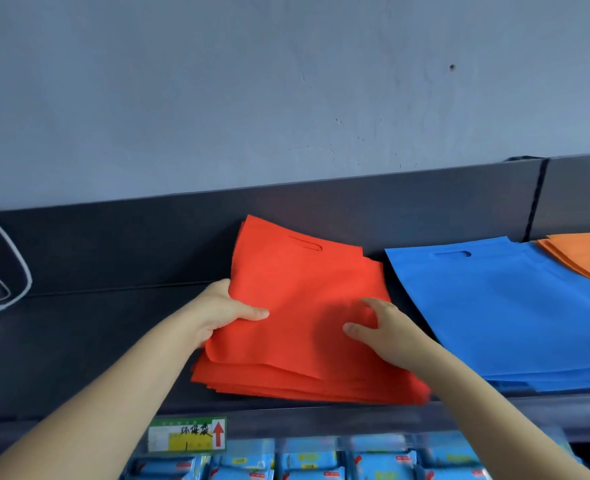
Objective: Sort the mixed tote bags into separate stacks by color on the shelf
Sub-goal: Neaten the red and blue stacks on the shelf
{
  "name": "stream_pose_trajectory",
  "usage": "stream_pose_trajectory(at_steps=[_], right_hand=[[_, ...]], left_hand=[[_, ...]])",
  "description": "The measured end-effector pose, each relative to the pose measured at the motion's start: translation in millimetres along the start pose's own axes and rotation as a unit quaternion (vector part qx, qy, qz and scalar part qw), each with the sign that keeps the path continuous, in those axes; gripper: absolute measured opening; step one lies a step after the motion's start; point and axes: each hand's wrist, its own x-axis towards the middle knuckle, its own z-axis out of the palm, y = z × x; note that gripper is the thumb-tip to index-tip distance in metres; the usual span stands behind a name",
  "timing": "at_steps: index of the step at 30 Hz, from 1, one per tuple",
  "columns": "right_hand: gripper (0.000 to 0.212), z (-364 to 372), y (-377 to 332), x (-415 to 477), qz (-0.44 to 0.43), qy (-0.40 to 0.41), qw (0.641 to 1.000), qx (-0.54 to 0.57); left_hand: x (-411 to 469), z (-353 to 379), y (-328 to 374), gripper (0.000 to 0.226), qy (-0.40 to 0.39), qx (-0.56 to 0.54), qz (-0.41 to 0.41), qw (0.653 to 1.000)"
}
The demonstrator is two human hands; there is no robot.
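Left hand (224, 313): closed on the left edge of the top red tote bag (304, 289), thumb laid over the cloth, fingers hidden beneath it. Right hand (387, 330): fingers arched, fingertips and thumb set on the same bag near its right side; whether cloth is pinched cannot be told, as the hand is blurred. The top red tote bag is laid on the red stack (307, 386), skewed against it, its long axis running from the shelf's front edge to the back, its cut-out handle slot (304, 244) pointed at the back panel (131, 244) and its far left corner raised against that panel. The red stack is placed at the middle of the dark shelf (79, 341), its near edge at the shelf's front lip. Just beside it on the right, a blue stack (501, 313) is laid flat, handle slot likewise at the far end. Further right, an orange stack (584, 261) overlaps the blue one's far corner. A white cable (20, 261) is seen at the shelf's left end. A price label (188, 434) with a red arrow is fixed on the front lip; blue packets (321, 467) are ranged below.
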Motion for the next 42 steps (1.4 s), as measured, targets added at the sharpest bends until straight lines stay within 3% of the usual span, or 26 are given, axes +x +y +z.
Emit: stream_pose_trajectory(at_steps=[3,5,8,10,12,14,17,21,26,28,32,37,39,42], right_hand=[[0.070,6,-5,9,0.048,-0.009,0.999,0.002],[0.082,14,-11,15,0.074,-0.003,0.997,0.035],[0.103,24,-28,26,0.092,0.032,0.973,0.208],[0.105,28,-39,36,0.126,0.044,0.930,0.341],[0.074,24,-49,42,0.154,0.006,0.878,0.453],[0.046,20,-60,41,0.149,-0.055,0.850,0.502],[0.031,16,-70,44,0.082,-0.050,0.839,0.535],[0.033,6,-85,41,-0.016,0.024,0.839,0.543],[0.033,-23,-103,36,-0.140,0.110,0.843,0.508],[0.029,-34,-107,33,-0.171,0.112,0.846,0.493],[0.033,-46,-105,30,-0.192,0.048,0.864,0.463],[0.044,-39,-93,32,-0.171,0.033,0.856,0.487],[0.061,-28,-84,34,-0.165,0.018,0.861,0.481],[0.083,-22,-79,34,-0.167,0.004,0.864,0.474]], left_hand=[[-7,-32,-10,0.059,0.029,0.000,0.019,0.999],[-12,-49,-19,0.066,0.054,0.002,0.055,0.997],[-23,-64,-30,0.063,0.094,-0.023,0.123,0.988],[-27,-72,-35,0.064,0.113,-0.052,0.152,0.981],[-32,-80,-37,0.077,0.114,-0.073,0.174,0.975],[-33,-85,-37,0.081,0.112,-0.084,0.188,0.972],[-37,-86,-33,0.068,0.129,-0.059,0.221,0.965],[-35,-85,-24,0.070,0.157,-0.066,0.249,0.953],[-30,-89,-4,0.040,0.114,-0.138,0.249,0.952],[-27,-89,2,0.036,0.137,-0.154,0.261,0.943],[-21,-84,6,0.041,0.182,-0.184,0.283,0.924],[-12,-76,-5,0.067,0.144,-0.156,0.276,0.937],[-11,-74,-13,0.077,0.130,-0.170,0.269,0.939],[-14,-74,-13,0.074,0.131,-0.204,0.277,0.930]])
